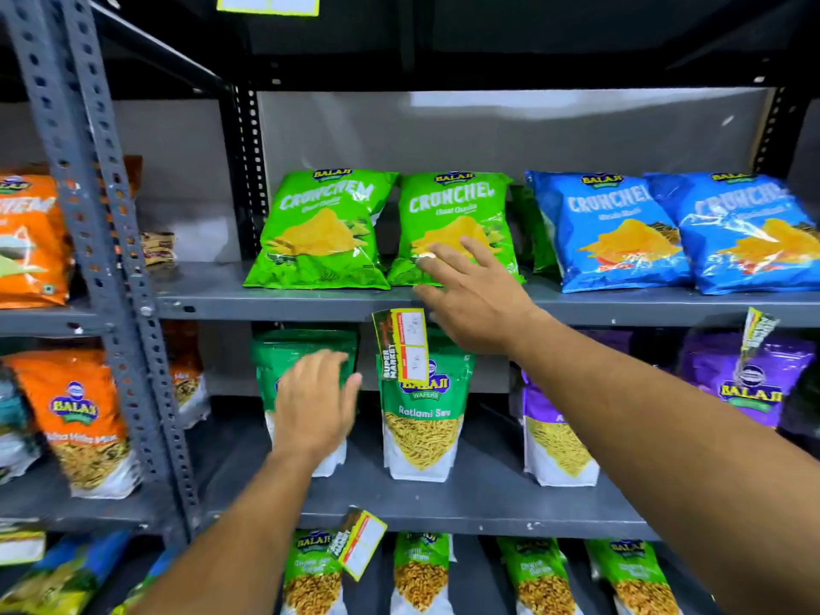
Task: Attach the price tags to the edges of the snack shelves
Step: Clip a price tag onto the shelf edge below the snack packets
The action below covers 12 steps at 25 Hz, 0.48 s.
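Observation:
A yellow price tag (pixel 403 344) hangs from the front edge of the grey middle shelf (pixel 275 306), just below the green Crunchem bags (pixel 319 230). My right hand (pixel 472 295) is spread open over that shelf edge, right of the tag, with its fingers against the second green bag (pixel 457 201). My left hand (pixel 316 403) is open in front of a green snack pouch (pixel 306 348) on the shelf below and holds nothing. Another tag (pixel 360 543) hangs tilted from the lower shelf edge (pixel 488 517), and a third tag (pixel 758 332) hangs at the right.
Blue Crunchem bags (pixel 621 233) stand at the right, orange bags (pixel 31 241) at the left. A perforated grey upright (pixel 106 259) divides the racks. A Ratlami Sev pouch (pixel 421 419) and purple pouches (pixel 750 379) fill the lower shelf. A yellow label (pixel 268 3) sits at the top.

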Each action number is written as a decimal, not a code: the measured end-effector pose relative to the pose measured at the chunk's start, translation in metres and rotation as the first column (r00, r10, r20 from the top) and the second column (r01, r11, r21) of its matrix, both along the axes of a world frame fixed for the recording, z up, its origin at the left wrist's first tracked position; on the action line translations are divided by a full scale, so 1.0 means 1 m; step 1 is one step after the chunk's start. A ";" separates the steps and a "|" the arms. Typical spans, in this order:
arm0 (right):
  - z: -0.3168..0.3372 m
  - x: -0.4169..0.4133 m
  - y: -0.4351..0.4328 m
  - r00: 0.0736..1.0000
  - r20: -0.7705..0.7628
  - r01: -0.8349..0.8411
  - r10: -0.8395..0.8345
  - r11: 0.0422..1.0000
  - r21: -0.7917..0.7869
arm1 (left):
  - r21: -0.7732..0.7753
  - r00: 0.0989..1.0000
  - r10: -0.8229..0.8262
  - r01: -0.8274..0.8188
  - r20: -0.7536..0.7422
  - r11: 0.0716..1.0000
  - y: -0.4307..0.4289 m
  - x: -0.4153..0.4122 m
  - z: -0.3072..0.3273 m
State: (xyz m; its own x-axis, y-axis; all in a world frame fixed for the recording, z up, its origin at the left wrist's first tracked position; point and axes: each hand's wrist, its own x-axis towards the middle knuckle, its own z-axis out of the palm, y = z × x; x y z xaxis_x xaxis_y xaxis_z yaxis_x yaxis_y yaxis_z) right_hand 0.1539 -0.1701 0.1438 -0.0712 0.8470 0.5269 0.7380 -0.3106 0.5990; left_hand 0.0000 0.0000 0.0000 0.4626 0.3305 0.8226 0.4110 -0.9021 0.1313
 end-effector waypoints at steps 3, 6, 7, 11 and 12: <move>-0.009 -0.019 0.030 0.995 0.057 -0.080 0.084 0.994 -0.074 | -0.632 0.963 -0.093 0.237 0.252 0.738 -0.020 0.024 -0.019; -0.022 -0.029 0.047 0.995 0.024 -0.091 0.097 0.982 -0.164 | -0.821 0.825 -0.041 0.564 0.563 0.089 -0.039 0.045 -0.011; -0.024 -0.027 0.049 0.996 0.028 -0.081 0.086 0.984 -0.156 | -0.781 0.781 0.008 0.624 0.624 -0.034 -0.041 0.049 -0.006; -0.025 -0.030 0.055 0.999 0.029 -0.030 0.035 0.987 -0.158 | -0.676 0.693 0.084 0.719 0.716 -0.163 -0.050 0.056 0.001; -0.022 -0.031 0.057 1.000 0.010 -0.024 0.026 0.987 -0.159 | -0.656 0.677 0.107 0.733 0.728 -0.179 -0.049 0.058 0.001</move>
State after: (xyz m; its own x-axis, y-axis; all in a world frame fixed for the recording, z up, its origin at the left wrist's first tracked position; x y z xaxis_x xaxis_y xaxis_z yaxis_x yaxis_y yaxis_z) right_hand 0.1225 -0.1134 0.1214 -0.0994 0.9176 0.3848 0.7366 -0.1921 0.6484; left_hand 0.0585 -0.0486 0.0006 0.6053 0.7947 -0.0441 -0.3751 0.3337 0.8648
